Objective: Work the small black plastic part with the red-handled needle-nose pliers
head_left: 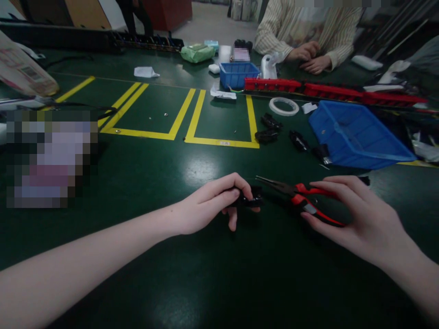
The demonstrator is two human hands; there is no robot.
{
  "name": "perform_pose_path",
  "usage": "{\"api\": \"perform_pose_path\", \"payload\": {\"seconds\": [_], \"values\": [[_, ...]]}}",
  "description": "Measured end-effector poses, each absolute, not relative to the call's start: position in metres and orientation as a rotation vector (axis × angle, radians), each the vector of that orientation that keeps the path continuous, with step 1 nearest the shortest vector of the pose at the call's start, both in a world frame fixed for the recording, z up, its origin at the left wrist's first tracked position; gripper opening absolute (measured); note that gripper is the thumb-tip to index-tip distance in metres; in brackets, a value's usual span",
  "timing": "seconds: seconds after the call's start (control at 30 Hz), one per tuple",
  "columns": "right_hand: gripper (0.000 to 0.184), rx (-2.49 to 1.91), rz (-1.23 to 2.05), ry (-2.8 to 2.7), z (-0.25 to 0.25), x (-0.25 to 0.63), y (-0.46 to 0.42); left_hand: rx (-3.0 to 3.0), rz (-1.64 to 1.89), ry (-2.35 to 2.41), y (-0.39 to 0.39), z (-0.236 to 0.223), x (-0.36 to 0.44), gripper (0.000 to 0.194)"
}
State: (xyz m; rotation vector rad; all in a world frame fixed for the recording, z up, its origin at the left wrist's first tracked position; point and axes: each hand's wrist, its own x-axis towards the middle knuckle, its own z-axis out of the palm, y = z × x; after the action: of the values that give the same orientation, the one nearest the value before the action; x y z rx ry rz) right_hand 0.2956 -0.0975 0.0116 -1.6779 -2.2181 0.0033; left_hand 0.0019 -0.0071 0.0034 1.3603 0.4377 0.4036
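My left hand (219, 198) is closed around a small black plastic part (255, 196), low over the green table; the fingers cover much of it. My right hand (360, 219) grips long-nose pliers (305, 198) with red and black handles. The pliers' thin jaws point left, just above and to the right of the black part, and appear apart from it. Several similar black parts (269, 128) lie farther off on the table, near a blue bin (360, 137).
Yellow tape (144, 134) marks boxes on the green table (154, 173). A roll of white tape (284, 106), a small blue bin (239, 75), red rail-like strips (332, 91) and a green packet (198, 53) stand beyond. Across the table sits a person in a striped sleeve (274, 41).
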Motion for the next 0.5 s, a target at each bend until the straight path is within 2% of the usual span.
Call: {"api": "perform_pose_path", "payload": {"seconds": [0.1,0.33,0.5], "values": [[0.046,-1.71,-0.03,-2.173,0.026,0.304,-0.107,1.336,0.414,0.425,-0.007,0.002,0.002,0.016],[0.059,-1.662,-0.027,-2.208,0.042,0.297,-0.126,1.339,0.407,0.423,-0.008,0.003,0.002,0.016],[0.062,-1.554,-0.038,-2.34,0.038,0.303,-0.12,1.449,0.459,0.463,-0.006,0.003,0.0,0.028]]}}
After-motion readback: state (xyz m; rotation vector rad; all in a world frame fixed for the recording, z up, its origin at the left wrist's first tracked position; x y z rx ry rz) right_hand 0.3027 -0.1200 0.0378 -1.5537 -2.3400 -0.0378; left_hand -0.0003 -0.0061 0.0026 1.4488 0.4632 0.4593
